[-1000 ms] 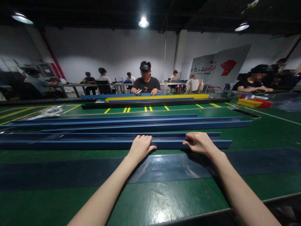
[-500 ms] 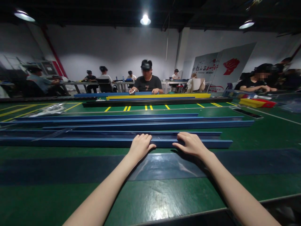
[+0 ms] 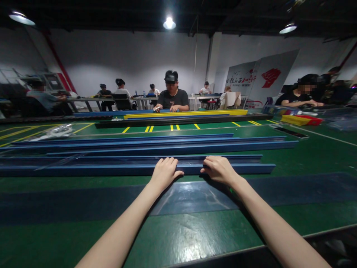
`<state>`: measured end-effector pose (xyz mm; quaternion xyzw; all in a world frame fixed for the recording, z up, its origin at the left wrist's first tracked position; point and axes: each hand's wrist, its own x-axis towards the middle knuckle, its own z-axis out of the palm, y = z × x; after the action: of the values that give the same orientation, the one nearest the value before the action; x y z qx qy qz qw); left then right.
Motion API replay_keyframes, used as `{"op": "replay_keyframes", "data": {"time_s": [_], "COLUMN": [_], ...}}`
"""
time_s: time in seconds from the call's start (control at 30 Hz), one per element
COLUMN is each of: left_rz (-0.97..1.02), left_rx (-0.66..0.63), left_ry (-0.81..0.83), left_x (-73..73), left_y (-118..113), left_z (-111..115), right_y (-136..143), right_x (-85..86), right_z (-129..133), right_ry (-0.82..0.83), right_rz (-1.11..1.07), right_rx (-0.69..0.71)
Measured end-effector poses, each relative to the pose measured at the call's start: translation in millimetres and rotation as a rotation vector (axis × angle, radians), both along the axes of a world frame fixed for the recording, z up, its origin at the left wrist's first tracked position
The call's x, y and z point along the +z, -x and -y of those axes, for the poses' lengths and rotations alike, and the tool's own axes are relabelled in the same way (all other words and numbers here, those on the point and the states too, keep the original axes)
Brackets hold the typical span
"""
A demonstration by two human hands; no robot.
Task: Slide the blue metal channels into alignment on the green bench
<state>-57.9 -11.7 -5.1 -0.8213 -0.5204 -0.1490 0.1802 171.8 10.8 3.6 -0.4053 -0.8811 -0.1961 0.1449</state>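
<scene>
A long blue channel (image 3: 111,170) lies across the green table (image 3: 178,232). My left hand (image 3: 164,172) grips it near the middle, fingers over into the channel and thumb at the near wall. To the right, my right hand (image 3: 218,168) is closed on the same channel, its fingers bent over the near wall. A gap of bare channel shows between the hands. Nearer to me, under my forearms, a flat, clear bluish strip (image 3: 192,197) stretches across the table, with creases and glare at its middle.
More blue channels (image 3: 178,147) lie just beyond. Farther off are a black bar (image 3: 161,121), a yellow channel (image 3: 195,112), crumpled clear plastic (image 3: 57,131), a phone (image 3: 290,131) and a yellow tray (image 3: 294,120). A person (image 3: 172,97) sits opposite.
My right hand has moved slightly left, and its thumb and fingers have drawn together on the channel. My left hand keeps its hold. The view has shifted slightly.
</scene>
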Motion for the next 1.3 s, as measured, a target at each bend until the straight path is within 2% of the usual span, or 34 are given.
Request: {"op": "replay_keyframes", "data": {"time_s": [0.33, 0.57, 0.87, 1.3], "left_rz": [-0.02, -0.003, 0.011, -0.005], "left_rx": [-0.071, -0.09, -0.093, -0.056], "left_ry": [0.018, 0.014, 0.038, 0.067], "left_x": [-3.0, -5.3, -5.3, -2.0], "left_y": [-1, -1, -1, -3], "left_z": [-2, -3, -5, -4], "right_y": [-30, -27, -25, -14], "right_x": [3.1, 2.9, 0.5, 5.7], "right_z": [1, 3, 1, 8], "right_ry": [0.077, 0.104, 0.256, 0.312], "right_rz": [-0.043, -0.069, -0.03, -0.15], "right_rx": [-0.103, -0.13, -0.128, -0.041]}}
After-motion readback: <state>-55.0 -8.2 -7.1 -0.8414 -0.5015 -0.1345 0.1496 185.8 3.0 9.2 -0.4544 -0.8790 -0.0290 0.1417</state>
